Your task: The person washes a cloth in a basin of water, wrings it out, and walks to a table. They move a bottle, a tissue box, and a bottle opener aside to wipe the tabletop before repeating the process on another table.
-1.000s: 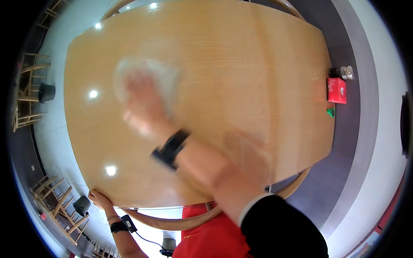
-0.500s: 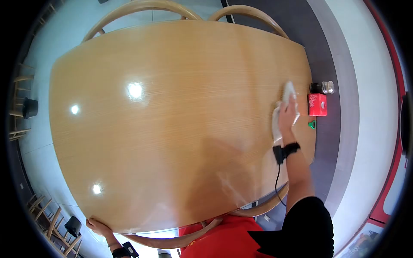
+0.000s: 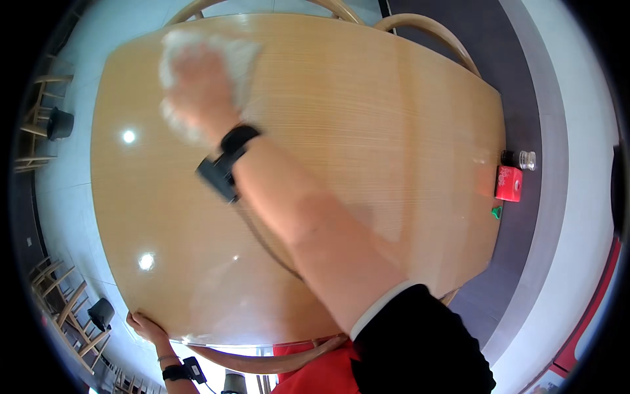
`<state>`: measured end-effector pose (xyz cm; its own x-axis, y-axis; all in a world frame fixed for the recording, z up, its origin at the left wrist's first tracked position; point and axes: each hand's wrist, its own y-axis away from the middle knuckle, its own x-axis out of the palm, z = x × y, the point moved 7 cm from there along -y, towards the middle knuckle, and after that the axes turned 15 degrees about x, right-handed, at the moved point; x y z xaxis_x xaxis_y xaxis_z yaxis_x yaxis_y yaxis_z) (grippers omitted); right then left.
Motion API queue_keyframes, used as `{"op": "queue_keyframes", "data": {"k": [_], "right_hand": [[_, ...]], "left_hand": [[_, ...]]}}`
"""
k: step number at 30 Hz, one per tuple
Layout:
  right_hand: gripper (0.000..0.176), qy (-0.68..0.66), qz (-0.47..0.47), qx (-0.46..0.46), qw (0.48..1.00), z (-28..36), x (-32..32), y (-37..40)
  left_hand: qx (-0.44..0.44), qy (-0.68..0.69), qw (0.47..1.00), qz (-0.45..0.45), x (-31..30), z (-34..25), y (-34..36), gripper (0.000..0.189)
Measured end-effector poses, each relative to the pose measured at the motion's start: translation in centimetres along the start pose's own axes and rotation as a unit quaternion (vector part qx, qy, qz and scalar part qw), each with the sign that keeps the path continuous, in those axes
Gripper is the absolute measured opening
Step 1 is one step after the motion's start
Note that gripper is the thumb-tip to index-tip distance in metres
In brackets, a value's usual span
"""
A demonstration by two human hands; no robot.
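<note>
1. Near left corner: the tabletop (image 3: 367,98) is touched by the left hand (image 3: 149,328); whether its fingers are clenched cannot be told.
2. At the far left, the white cloth (image 3: 243,59) is covered by the right hand (image 3: 202,82), fingers blurred, grip unreadable!

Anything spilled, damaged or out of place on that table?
Nothing looks spilled or damaged on the wooden tabletop. One oddity: a dark cable trails from the right wrist's device across it. The white cloth under the right hand is too blurred to judge.
</note>
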<state>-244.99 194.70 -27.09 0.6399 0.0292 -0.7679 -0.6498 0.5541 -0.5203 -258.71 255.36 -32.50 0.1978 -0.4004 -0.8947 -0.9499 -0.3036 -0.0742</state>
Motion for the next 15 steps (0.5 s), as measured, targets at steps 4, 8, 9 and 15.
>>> {"op": "queue_keyframes", "data": {"k": [4,8,9,15], "right_hand": [[0.053,-0.116,0.155,-0.127,0.973,13.7,0.9,8.8],[0.047,-0.201,0.229,-0.230,0.924,13.3,-1.6,11.1],[0.032,-0.242,0.284,-0.188,0.909,10.3,-1.6,9.7],[0.032,-0.022,0.088,0.012,0.996,-27.3,-16.7,1.4]], "left_hand": [[0.002,-0.003,1.000,0.018,-0.3,-1.2,0.2,0.050],[0.007,0.042,0.999,0.008,0.6,-1.2,-0.2,0.048],[0.006,0.061,0.998,0.003,0.4,-0.1,-0.4,0.048],[-0.013,0.012,1.000,0.017,-0.1,-0.4,-0.2,0.049]]}}
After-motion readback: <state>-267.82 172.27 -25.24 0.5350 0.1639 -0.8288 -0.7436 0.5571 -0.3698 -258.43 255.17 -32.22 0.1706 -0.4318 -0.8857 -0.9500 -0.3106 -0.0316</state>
